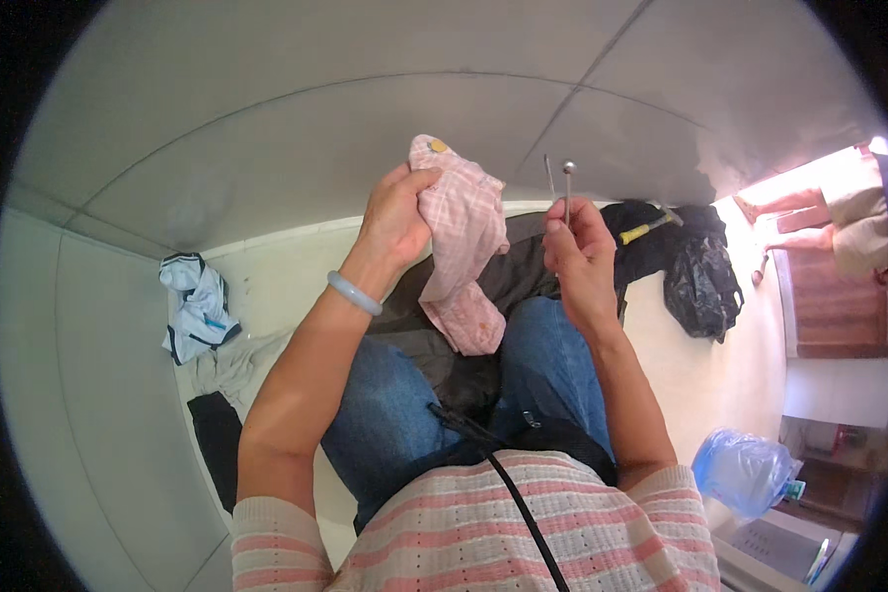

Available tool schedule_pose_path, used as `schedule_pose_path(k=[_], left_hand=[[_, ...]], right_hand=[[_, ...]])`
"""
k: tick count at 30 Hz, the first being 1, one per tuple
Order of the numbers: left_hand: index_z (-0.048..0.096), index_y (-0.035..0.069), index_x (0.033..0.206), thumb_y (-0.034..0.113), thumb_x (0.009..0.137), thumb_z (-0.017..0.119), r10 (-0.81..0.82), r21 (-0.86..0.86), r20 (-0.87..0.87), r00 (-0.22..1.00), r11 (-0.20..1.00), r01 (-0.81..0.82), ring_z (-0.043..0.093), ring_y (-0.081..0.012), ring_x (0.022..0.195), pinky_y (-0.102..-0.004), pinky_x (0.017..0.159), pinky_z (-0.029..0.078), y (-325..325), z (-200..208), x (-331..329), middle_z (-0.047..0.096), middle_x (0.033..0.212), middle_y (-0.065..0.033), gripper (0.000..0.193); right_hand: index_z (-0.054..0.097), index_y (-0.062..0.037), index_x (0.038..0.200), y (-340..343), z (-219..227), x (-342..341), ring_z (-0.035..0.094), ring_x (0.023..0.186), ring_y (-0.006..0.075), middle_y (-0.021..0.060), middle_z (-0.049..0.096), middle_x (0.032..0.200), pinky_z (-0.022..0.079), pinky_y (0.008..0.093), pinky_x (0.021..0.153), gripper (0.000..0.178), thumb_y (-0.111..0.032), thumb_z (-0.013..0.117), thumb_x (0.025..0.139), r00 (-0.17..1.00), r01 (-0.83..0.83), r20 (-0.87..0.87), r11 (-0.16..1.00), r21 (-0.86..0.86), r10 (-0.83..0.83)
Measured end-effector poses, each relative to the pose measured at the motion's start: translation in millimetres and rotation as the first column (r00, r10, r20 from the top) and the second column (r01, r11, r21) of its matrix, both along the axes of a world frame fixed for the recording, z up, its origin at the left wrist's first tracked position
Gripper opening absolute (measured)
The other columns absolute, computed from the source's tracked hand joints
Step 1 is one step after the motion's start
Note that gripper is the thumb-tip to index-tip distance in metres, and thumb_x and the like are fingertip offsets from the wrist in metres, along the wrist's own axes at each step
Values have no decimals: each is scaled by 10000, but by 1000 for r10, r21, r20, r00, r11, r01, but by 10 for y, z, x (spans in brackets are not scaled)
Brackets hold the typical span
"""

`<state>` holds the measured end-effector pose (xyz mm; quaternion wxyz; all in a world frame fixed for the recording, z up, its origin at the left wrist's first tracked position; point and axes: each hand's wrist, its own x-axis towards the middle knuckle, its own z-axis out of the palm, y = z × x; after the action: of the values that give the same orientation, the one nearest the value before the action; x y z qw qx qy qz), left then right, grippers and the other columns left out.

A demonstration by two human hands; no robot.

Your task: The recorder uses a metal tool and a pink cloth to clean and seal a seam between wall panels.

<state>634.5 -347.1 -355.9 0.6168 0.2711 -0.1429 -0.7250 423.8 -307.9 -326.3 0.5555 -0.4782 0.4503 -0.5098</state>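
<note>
Pinched between the thumb and fingers of my left hand (400,209) is a pink-and-white checked cloth garment (465,232), raised over my lap. A small yellow patch shows near its top edge, and its lower end hangs down between my knees. To the right of the cloth and apart from it, my right hand (584,259) grips a thin metal rod (568,184) with a round ball at its upper end. A second slim metal piece (549,176) sticks up beside it from the same fingers. The lower ends of both are hidden in my grip.
Dark clothing (533,247) lies on the floor below the cloth. A yellow-handled tool (643,231) and black plastic bag (702,286) are at right, a blue water bottle (745,472) nearer. White-and-blue clothing (197,306) lies left. Another person's legs (804,217) show far right.
</note>
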Motion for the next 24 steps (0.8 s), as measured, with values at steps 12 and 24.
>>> schedule_pose_path(k=[12, 24], left_hand=[[410, 30, 1197, -123, 735, 629, 24, -242, 148, 989, 970, 13, 551, -204, 1023, -344, 908, 480, 36, 75, -291, 501, 1105, -88, 534], [471, 35, 1109, -153, 662, 683, 207, -158, 354, 912, 974, -160, 607, -189, 934, -318, 766, 541, 46, 97, -446, 568, 1030, -74, 529]], right_hand=[[590, 60, 919, -110, -196, 441, 504, 793, 329, 217, 475, 886, 420, 372, 699, 132, 38, 537, 800, 755, 24, -550, 853, -522, -358], [551, 68, 1042, 0, -241, 635, 473, 874, 346, 233, 439, 975, 420, 384, 751, 245, 50, 526, 799, 722, -3, -513, 739, -673, -464]])
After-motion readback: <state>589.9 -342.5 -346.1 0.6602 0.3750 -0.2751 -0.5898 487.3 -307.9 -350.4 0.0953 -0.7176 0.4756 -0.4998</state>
